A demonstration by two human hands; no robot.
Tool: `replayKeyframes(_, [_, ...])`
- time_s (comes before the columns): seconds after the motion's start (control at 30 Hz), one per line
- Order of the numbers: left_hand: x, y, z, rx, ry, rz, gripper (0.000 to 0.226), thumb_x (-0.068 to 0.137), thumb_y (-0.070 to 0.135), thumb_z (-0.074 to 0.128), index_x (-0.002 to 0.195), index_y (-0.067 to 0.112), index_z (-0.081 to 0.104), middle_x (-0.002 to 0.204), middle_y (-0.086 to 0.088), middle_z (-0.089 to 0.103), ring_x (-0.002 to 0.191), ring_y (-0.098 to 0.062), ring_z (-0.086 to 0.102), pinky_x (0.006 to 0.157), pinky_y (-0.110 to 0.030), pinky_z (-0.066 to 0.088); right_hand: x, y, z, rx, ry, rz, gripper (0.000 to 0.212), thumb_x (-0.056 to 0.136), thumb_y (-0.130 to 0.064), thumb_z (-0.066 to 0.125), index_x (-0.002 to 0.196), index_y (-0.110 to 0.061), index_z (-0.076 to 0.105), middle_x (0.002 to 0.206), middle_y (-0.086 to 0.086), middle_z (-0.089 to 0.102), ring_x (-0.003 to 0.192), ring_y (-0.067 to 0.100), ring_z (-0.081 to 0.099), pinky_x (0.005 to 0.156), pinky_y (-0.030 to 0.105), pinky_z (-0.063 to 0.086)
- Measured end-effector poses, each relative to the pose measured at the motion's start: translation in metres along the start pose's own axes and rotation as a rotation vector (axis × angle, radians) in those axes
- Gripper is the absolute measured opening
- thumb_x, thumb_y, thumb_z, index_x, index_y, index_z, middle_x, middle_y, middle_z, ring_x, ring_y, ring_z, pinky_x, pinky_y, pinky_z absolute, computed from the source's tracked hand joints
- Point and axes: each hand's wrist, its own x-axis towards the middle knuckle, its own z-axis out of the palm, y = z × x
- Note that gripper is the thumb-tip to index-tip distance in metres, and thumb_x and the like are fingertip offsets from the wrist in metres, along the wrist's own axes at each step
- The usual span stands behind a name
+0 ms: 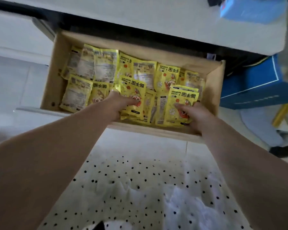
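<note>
Yellow warmer packets (105, 63) fill the drawer (214, 83). Near the drawer's front wall my left hand (121, 104) pinches the middle packet (133, 90); my right hand (196, 116) pinches the right-end packet (181, 98).

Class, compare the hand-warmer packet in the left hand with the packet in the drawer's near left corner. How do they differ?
The gripped packet shows its front, title and cartoon; the corner packet shows its grey printed back. The left hand grips the first; the corner packet lies untouched. Both are yellow.
</note>
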Motion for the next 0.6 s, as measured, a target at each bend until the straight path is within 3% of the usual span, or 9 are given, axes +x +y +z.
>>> replayKeyframes(0.07, [0.006,-0.002,0.008,-0.01,-0.023,-0.02,0.053,0.077,0.005,0.075,0.113,0.01,0.037,0.083,-0.007,0.053,0.068,-0.018,0.056,0.057,-0.036,0.055,-0.005,-0.004,0.003,-0.035,0.021,0.042,0.046,0.07,-0.021,0.083,0.104,-0.008,0.055,0.103,0.005,0.067,0.092,0.019,0.064,0.09,0.042,0.05])
replayKeyframes(0.1, [0.007,-0.002,0.011,-0.011,-0.041,-0.03,0.047,0.078,0.003,0.073,0.106,0.012,0.035,0.082,-0.008,0.055,0.068,-0.019,0.058,0.063,-0.038,0.054,-0.001,-0.002,0.003,-0.078,0.034,0.056,0.047,0.073,-0.023,0.082,0.106,-0.007,0.053,0.104,0.002,0.064,0.095,0.016,0.061,0.091,0.037,0.047])
replayKeyframes(0.2, [0.009,-0.001,0.014,0.036,-0.068,-0.066,0.025,0.081,0.005,0.07,0.095,0.007,0.051,0.084,-0.01,0.062,0.068,-0.022,0.062,0.06,-0.036,0.056,0.012,0.005,0.001,-0.146,0.04,0.063,0.091,0.06,-0.038,0.087,0.132,-0.004,0.044,0.13,0.007,0.056,0.117,0.024,0.055,0.103,0.044,0.043])
replayKeyframes(0.33, [0.012,-0.003,0.011,0.051,-0.103,-0.081,0.016,0.082,0.011,0.069,0.097,0.006,0.065,0.091,-0.011,0.068,0.074,-0.023,0.067,0.055,-0.034,0.059,0.011,0.004,0.0,-0.218,0.058,0.069,0.086,0.071,-0.035,0.082,0.139,-0.003,0.04,0.133,0.008,0.051,0.12,0.025,0.051,0.098,0.039,0.042])
replayKeyframes(0.4, [0.014,-0.003,0.011,0.073,-0.083,-0.063,0.036,0.08,0.014,0.072,0.112,0.004,0.06,0.104,-0.012,0.068,0.087,-0.025,0.067,0.062,-0.037,0.059,0.013,0.004,-0.003,-0.281,0.071,0.047,0.078,0.077,-0.034,0.077,0.137,0.0,0.041,0.125,0.012,0.055,0.104,0.022,0.053,0.084,0.034,0.041])
replayKeyframes(0.5, [0.019,-0.004,0.012,0.219,0.006,0.002,0.08,0.075,0.022,0.078,0.14,0.003,0.035,0.132,-0.012,0.052,0.116,-0.028,0.054,0.081,-0.039,0.052,0.013,0.003,-0.005,-0.364,0.081,0.025,0.065,0.083,-0.029,0.072,0.134,0.0,0.044,0.126,0.015,0.058,0.084,0.019,0.055,0.072,0.03,0.044])
replayKeyframes(0.53, [0.02,-0.005,0.01,0.288,0.033,0.022,0.086,0.074,0.025,0.079,0.142,0.003,0.031,0.136,-0.012,0.048,0.122,-0.029,0.049,0.089,-0.041,0.051,0.013,0.002,-0.006,-0.389,0.07,0.013,0.059,0.085,-0.026,0.07,0.132,0.0,0.045,0.129,0.015,0.058,0.087,0.021,0.06,0.072,0.031,0.047])
replayKeyframes(0.6, [0.022,-0.005,0.003,0.404,0.072,0.054,0.087,0.074,0.03,0.079,0.142,0.004,0.032,0.131,-0.008,0.048,0.121,-0.029,0.048,0.092,-0.042,0.05,0.012,0.001,-0.007,-0.459,0.07,-0.018,0.049,0.086,-0.024,0.068,0.126,-0.001,0.052,0.125,0.014,0.061,0.098,0.023,0.063,0.074,0.031,0.046])
